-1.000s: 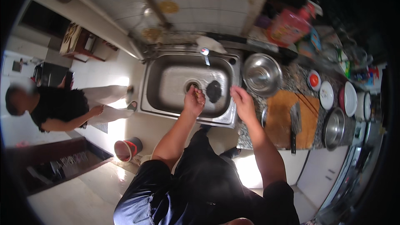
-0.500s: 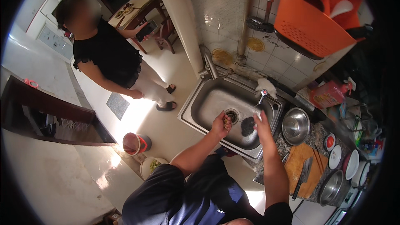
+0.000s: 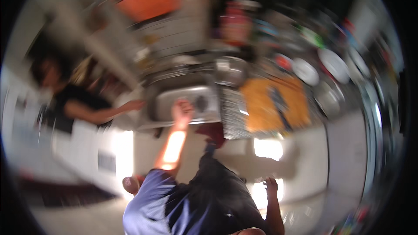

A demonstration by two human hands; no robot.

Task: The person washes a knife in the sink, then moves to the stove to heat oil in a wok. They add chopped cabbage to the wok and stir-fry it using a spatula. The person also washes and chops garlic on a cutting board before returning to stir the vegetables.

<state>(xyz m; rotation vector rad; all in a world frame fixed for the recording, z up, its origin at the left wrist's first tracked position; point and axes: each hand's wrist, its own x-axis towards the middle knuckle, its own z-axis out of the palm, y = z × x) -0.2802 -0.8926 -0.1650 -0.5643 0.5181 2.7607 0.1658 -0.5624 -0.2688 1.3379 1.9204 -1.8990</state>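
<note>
The whole view is smeared by motion. My left hand (image 3: 183, 111) is closed in a fist over the near part of the steel sink (image 3: 165, 102). Whatever lies inside its fingers cannot be made out. A dark round scrubber-like pad (image 3: 200, 103) rests in the basin just right of that fist. Well away from the sink, my right hand (image 3: 271, 185) hangs low at my right side above the bright floor. Its fingers look loosely apart, and nothing shows in them.
Right of the sink are a steel bowl (image 3: 230, 70), a wooden board (image 3: 257, 104) with a cleaver (image 3: 277, 100) on it, and white dishes (image 3: 305, 72). A person in black (image 3: 82, 104) stands left, an arm reaching near the sink's left edge. An orange basket (image 3: 148, 4) hangs above.
My view has swung right. My right hand has left the sink and dropped to my side. My left fist stays over the sink. The person has come closer, an arm stretched toward the sink.
</note>
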